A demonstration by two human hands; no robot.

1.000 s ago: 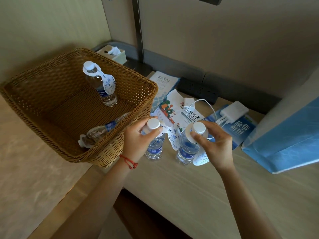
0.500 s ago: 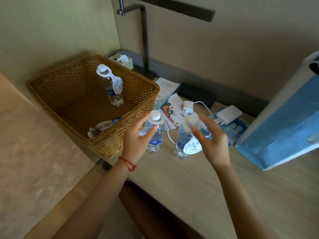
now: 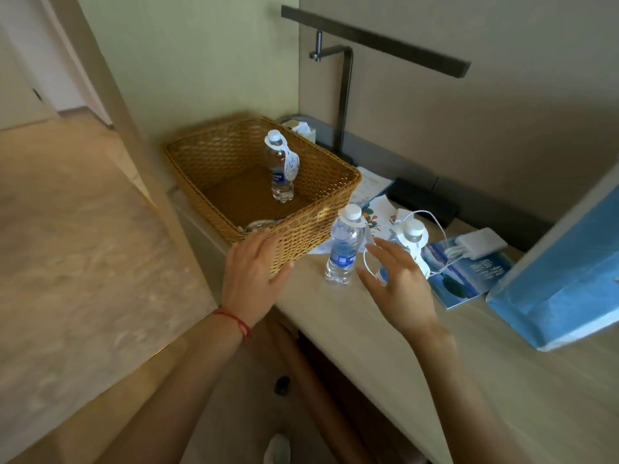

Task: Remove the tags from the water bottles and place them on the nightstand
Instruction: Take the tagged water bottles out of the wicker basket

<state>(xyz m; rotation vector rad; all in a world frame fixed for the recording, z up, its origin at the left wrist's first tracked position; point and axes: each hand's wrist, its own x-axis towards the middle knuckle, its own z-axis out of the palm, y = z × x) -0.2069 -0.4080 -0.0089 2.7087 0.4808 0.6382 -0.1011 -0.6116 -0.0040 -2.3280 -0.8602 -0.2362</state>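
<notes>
**Both hands empty, two tagged bottles standing on the nightstand**

Pale wood nightstand (image 3: pixel 385 329) runs from centre frame to lower right, wall behind, dark lamp arm (image 3: pixel 375 41) at top. Wicker basket (image 3: pixel 301 242) sits centre-left on it.

Left hand (image 3: pixel 251 272): fingers spread and straight, holding nothing, over the basket's near wall; contact unclear. Right hand (image 3: pixel 398 286): fingers loosely spread, holding nothing, just in front of the right bottle (image 3: pixel 413 236) and partly covering it.

Left bottle (image 3: pixel 345 246) stands upright at centre, just right of the basket. Both have paper tags around the neck, under the cap; right bottle's tag (image 3: pixel 422 264) hangs down its side. Third bottle (image 3: pixel 279 169) stands inside the basket, tag also on. Something clear lies at the basket's near edge, probably another bottle, can't confirm.

Handling, as judgement: bottles are small, full, thin plastic, so light but tippy and they dent if squeezed. Steady one by the body, pinch the tag's loop at the neck, lift up over the cap. Paper is thin; a sideways yank would likely tear it. A white cable (image 3: pixel 435 222) loops near the right bottle, possible snag.
</notes>
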